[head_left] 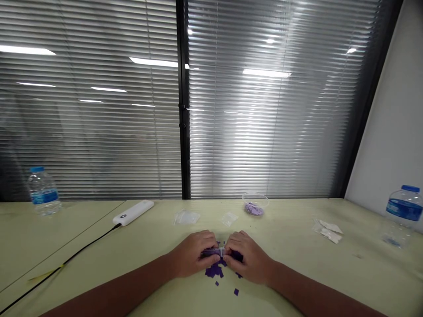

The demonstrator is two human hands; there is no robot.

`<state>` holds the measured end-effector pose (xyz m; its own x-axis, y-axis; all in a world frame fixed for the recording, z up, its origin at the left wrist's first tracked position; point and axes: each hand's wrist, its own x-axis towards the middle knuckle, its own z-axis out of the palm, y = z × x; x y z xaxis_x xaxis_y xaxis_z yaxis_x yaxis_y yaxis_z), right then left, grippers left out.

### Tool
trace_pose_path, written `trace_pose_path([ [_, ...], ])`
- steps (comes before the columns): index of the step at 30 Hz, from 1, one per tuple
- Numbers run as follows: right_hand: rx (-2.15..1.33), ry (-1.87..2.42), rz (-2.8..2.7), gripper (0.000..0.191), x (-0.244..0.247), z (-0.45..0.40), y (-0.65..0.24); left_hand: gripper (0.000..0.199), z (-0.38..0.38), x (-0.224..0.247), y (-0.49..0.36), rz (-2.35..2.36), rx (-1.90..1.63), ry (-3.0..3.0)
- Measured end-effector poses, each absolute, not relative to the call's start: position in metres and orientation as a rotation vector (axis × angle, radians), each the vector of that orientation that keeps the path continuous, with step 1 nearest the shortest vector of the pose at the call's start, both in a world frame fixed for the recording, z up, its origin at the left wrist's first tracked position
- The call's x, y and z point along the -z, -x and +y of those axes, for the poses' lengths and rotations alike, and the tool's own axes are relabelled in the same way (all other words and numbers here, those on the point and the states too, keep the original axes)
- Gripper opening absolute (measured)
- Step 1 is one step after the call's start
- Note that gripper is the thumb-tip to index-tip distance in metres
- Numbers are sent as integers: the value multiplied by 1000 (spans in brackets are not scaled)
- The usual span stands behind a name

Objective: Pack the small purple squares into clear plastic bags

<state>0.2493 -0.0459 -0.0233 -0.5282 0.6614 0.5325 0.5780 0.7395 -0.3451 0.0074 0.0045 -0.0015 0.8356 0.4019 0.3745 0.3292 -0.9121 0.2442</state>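
Note:
Near the table's front middle, my left hand (pixel 194 254) is closed on the left part of a small purple packet (pixel 214 252), thumb below and fingers above. My right hand (pixel 247 257) is closed too, pinching the packet's right part, with dark purple showing inside its grip. The two hands almost meet, and a pale strip of the packet shows between them. Small dark purple squares (pixel 214 270) lie in a loose pile on the table beneath and in front of the hands, with one separate square (pixel 236 292) nearer the front.
Behind the hands are clear plastic bags (pixel 187 217), a small clear bag (pixel 228 219) and a clear bowl (pixel 256 201) with light purple pieces. A white device (pixel 134 212) with a black cable lies left. Bottles (pixel 44 193) stand at both sides; white packets (pixel 330 231) lie right.

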Motion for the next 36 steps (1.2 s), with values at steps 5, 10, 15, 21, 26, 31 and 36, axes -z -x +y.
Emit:
trace_pose_path([
  [5,-186,895,-2277,10,24,-44,-249,19,7,3,-7,576,-631,-2836],
  [10,-186,887,-2273,10,23,-44,-249,20,9,5,-6,590,-623,-2814],
  [15,-175,898,-2280,10,23,-44,-250,21,9,4,-6,589,-626,-2794],
  [21,-178,896,-2284,9,24,-44,-250,22,9,5,-5,594,-628,-2777],
  [26,-192,900,-2281,7,23,-44,-250,22,10,6,-5,596,-638,-2776],
  [31,-201,900,-2289,7,22,-45,-249,22,7,2,-6,619,-619,-2758],
  [36,-197,908,-2286,7,22,-45,-250,20,7,2,-6,619,-609,-2743],
])
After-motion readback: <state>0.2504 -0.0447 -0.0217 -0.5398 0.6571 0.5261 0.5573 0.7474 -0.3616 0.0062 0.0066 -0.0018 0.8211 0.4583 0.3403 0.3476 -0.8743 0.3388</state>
